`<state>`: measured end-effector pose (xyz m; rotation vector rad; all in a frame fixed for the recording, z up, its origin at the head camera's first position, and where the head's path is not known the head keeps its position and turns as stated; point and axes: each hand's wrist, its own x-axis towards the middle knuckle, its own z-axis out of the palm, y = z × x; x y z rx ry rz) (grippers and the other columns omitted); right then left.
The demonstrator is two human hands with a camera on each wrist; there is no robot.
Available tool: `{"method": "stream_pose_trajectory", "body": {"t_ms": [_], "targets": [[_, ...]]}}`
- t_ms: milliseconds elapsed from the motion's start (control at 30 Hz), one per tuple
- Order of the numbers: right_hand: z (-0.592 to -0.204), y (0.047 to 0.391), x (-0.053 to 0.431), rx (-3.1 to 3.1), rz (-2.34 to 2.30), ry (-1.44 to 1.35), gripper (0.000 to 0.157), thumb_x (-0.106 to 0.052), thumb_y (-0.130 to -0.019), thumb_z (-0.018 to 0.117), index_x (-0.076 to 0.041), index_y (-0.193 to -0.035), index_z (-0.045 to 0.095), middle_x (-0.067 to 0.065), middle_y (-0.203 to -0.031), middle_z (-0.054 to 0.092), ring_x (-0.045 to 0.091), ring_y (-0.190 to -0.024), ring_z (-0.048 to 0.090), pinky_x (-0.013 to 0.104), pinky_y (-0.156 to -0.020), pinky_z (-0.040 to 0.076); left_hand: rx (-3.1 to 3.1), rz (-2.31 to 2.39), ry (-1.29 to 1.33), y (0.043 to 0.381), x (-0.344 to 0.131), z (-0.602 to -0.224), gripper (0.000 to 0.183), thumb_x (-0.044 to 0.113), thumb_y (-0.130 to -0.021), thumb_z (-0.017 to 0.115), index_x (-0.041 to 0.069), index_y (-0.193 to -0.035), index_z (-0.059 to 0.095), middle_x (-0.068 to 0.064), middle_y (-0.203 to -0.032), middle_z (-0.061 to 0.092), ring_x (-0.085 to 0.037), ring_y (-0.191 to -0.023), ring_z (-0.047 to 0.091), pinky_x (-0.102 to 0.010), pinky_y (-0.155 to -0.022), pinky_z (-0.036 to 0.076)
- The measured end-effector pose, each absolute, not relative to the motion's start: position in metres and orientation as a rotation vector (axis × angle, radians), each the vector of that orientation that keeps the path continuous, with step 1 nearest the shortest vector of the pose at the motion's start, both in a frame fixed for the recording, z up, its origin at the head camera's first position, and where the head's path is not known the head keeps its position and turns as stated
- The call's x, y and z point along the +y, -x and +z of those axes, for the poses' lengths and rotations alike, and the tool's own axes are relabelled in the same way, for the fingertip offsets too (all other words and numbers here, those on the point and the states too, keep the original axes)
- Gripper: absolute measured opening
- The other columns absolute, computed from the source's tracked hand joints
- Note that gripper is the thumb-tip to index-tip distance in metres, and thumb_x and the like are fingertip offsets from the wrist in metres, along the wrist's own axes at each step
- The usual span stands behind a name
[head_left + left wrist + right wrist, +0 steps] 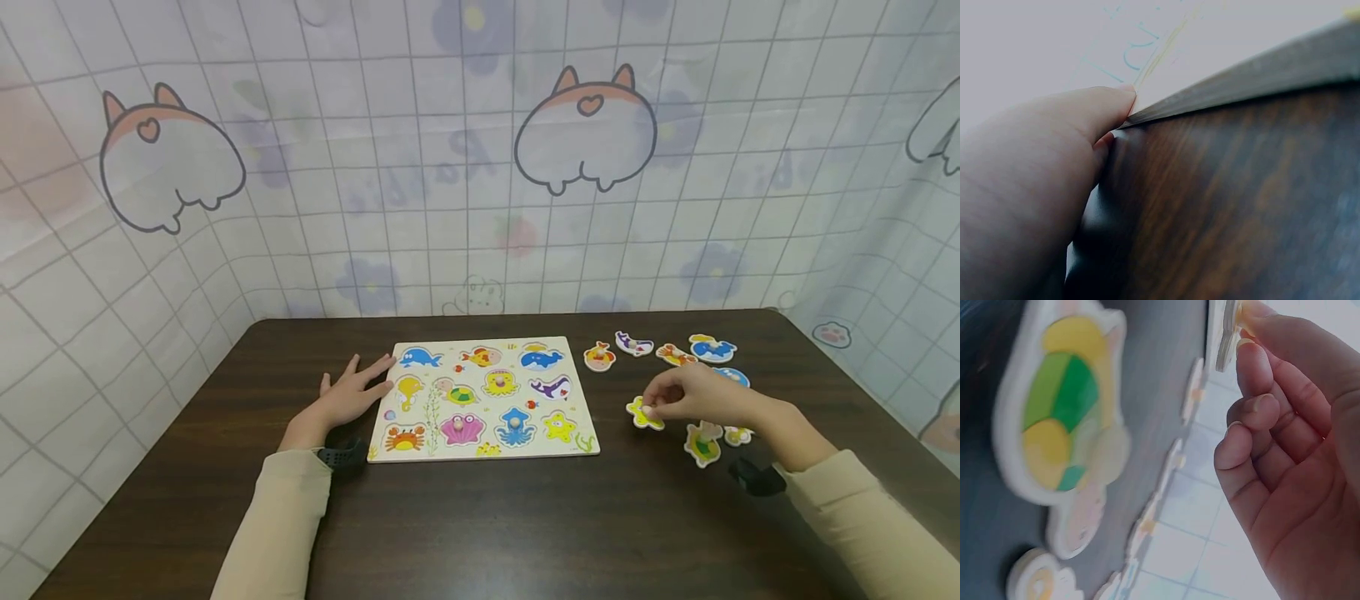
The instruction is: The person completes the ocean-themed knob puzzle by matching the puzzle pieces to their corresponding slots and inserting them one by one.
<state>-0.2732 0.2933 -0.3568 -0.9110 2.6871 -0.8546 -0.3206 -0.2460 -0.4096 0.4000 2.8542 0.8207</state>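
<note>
- Turtle piece point(703, 448): on counter point(480, 533), near side of right hand; smaller piece point(738, 436) beside it, identity unclear.
- Right hand point(693, 393): thumb and fingertips pinching yellow star piece point(643, 413), right of board point(450, 453). Star cut off in right-wrist view; can't tell if it touches counter.
- Left hand point(347, 402): fingers spread, touching board's left edge. Board print washed out in left-wrist view.
- Blue piece point(732, 377): beyond right hand, partly hidden.

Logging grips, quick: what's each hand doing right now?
Left hand: open, fingers spread, touching the left edge of the sea-creature puzzle board.
Right hand: closed, pinching the yellow starfish puzzle piece.
</note>
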Motion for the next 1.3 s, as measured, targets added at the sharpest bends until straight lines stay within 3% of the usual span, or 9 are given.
{"method": "stream_pose_trajectory", "body": {"t_ms": [267,500,700,1300], "targets": [[-0.347,0.272,0.277,2.735,-0.857,0.983,0.005,-0.009,-0.092,0.078,-0.014,-0.093,0.075,-0.010,-0.075,0.059,0.005,-0.065,0.050,0.025,-0.058,0.045,2.856,0.817,-0.384,0.321,-0.246,-0.410,0.065,0.045,-0.109,0.047,0.017,-0.164,0.028,-0.015,-0.169,0.019,-0.046,-0.154,-0.005,-0.075,-0.110,-0.014],[-0.341,0.273,0.265,2.736,-0.864,0.985,0.003,-0.014,-0.093,0.078,-0.012,-0.094,0.076,-0.010,-0.074,0.061,0.007,-0.066,0.053,0.025,-0.060,0.047,2.856,0.818,-0.389,0.320,-0.246,-0.409,0.065,0.044,-0.109,0.047,0.017,-0.164,0.028,-0.015,-0.169,0.019,-0.046,-0.154,-0.005,-0.075,-0.110,-0.014],[-0.343,0.275,0.253,2.702,-0.908,0.996,0.010,-0.015,-0.092,0.079,-0.007,-0.095,0.076,-0.009,-0.075,0.061,0.008,-0.066,0.053,0.026,-0.060,0.047,2.858,0.820,-0.395,0.320,-0.246,-0.410,0.065,0.044,-0.109,0.047,0.017,-0.164,0.028,-0.015,-0.169,0.019,-0.046,-0.154,-0.005,-0.075,-0.110,-0.014],[-0.353,0.281,0.222,2.694,-0.893,0.948,0.006,-0.015,-0.090,0.081,-0.012,-0.093,0.076,-0.007,-0.076,0.061,0.012,-0.070,0.055,0.026,-0.063,0.049,2.862,0.833,-0.403,0.321,-0.247,-0.411,0.065,0.045,-0.109,0.047,0.017,-0.164,0.028,-0.014,-0.169,0.019,-0.045,-0.154,-0.005,-0.075,-0.110,-0.015]]}}
